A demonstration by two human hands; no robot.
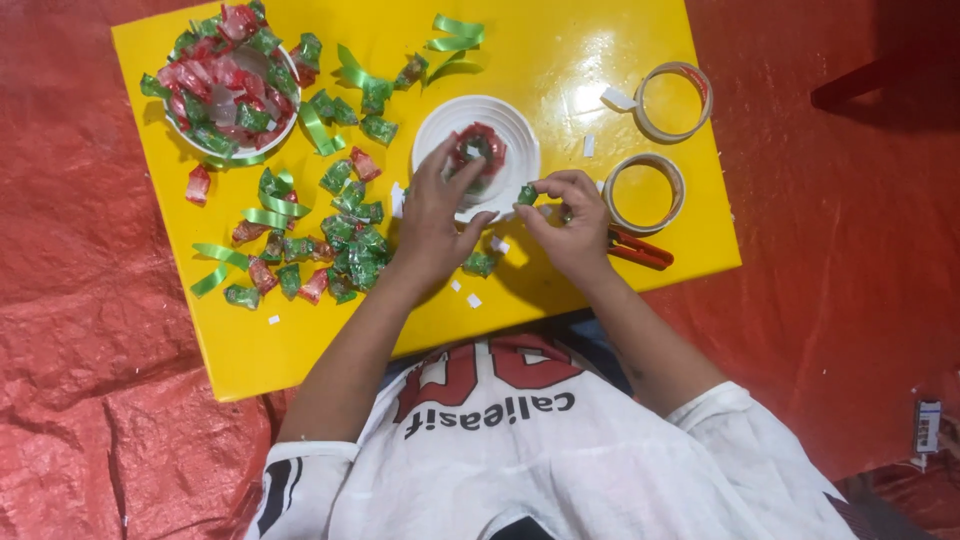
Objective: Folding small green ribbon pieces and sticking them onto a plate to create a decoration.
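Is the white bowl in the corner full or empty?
Full: the white bowl is heaped above its rim with red and green wrapped candies.

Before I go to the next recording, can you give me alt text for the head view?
Seen from above, a person's left hand rests on a white plate with a ring of red sweets, while the right hand pinches a green sweet. The yellow table also holds loose sweets, a full bowl, green ribbon, two tape rolls and red scissors.
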